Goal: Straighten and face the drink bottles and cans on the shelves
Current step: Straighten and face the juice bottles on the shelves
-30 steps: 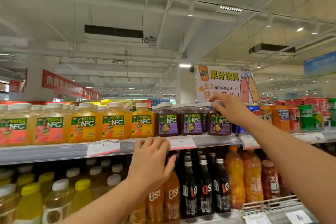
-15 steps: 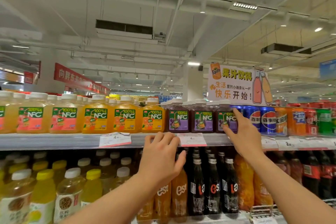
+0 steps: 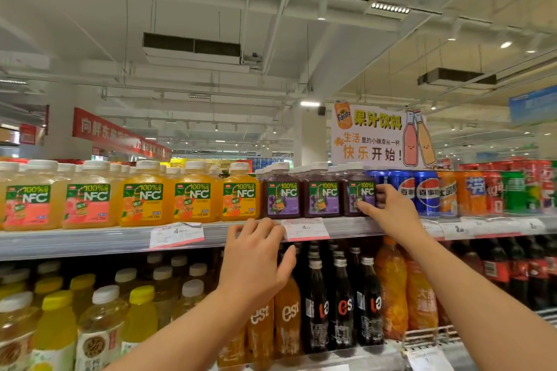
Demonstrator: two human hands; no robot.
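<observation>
Three purple NFC grape juice bottles stand in a row on the top shelf [image 3: 90, 242]. My right hand [image 3: 391, 214] grips the rightmost purple bottle [image 3: 360, 191], thumb on the lower front of its label and fingers curled round its right side. My left hand [image 3: 256, 265] rests with bent fingers on the shelf's front rail, just left of a price tag [image 3: 306, 229], and holds nothing. Orange NFC bottles [image 3: 193, 196] and pink ones [image 3: 30, 202] stand to the left, labels facing out. Blue Pepsi cans [image 3: 426, 193] sit directly right of the gripped bottle.
Orange, red and green cans [image 3: 512, 190] continue to the right on the top shelf. The lower shelf holds dark est bottles [image 3: 340, 304], orange soda bottles [image 3: 391, 286] and yellow tea bottles [image 3: 57, 325]. A Fanta paper sign [image 3: 376, 135] stands above the cans.
My right hand dropped from the purple bottle's cap to its lower right side and now wraps round it. The view shifted left and upward. My left hand stayed on the shelf rail.
</observation>
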